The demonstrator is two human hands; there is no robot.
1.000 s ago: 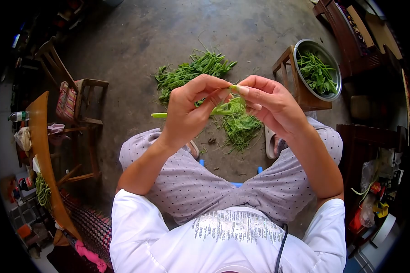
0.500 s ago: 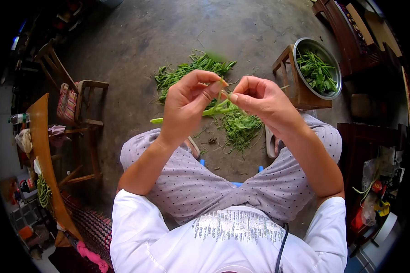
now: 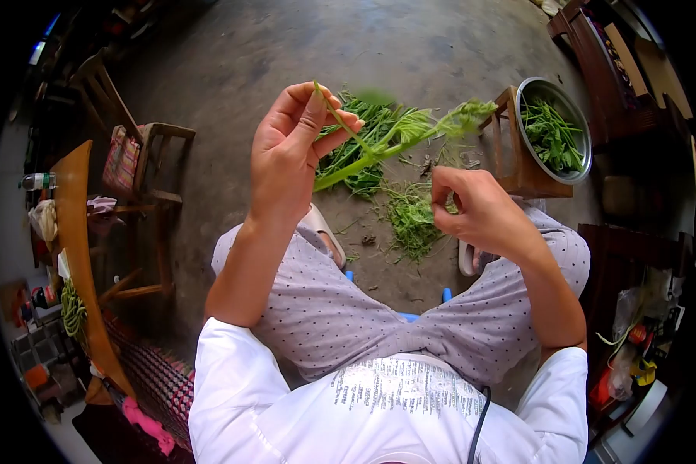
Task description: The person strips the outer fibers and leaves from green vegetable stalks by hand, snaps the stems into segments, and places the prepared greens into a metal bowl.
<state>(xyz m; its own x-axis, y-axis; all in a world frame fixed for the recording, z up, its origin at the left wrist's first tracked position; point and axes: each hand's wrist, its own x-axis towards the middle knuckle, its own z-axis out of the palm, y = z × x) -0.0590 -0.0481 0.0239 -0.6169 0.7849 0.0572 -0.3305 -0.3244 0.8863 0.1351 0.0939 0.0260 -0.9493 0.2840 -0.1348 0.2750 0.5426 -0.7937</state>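
Observation:
Between the thumb and fingers of my left hand [image 3: 290, 143] is the thin side stalk of a green vine shoot [image 3: 375, 157]. The shoot's thick stem runs behind that hand, and its leafy tip reaches to the right, slightly blurred. My right hand [image 3: 479, 205] is apart from the shoot, lower and to the right, with thumb and forefinger pinched together. Whatever they may hold is too small to make out. Beneath the hands, a heap of leafy greens [image 3: 357, 174] lies on the floor, and a smaller pile of stringy trimmings [image 3: 412, 224] is nearer my feet.
On the right, a metal basin [image 3: 588, 151] of greens sits tilted in view on a wooden stool [image 3: 510, 166]. A wooden chair [image 3: 162, 139] and a table edge [image 3: 81, 232] stand at the left. Dark wooden furniture [image 3: 595, 69] is at the far right.
My hands, close together at the stem before, have separated. The left moved up and left with the shoot, while the right dropped lower and to the right. The leafy tip now shows.

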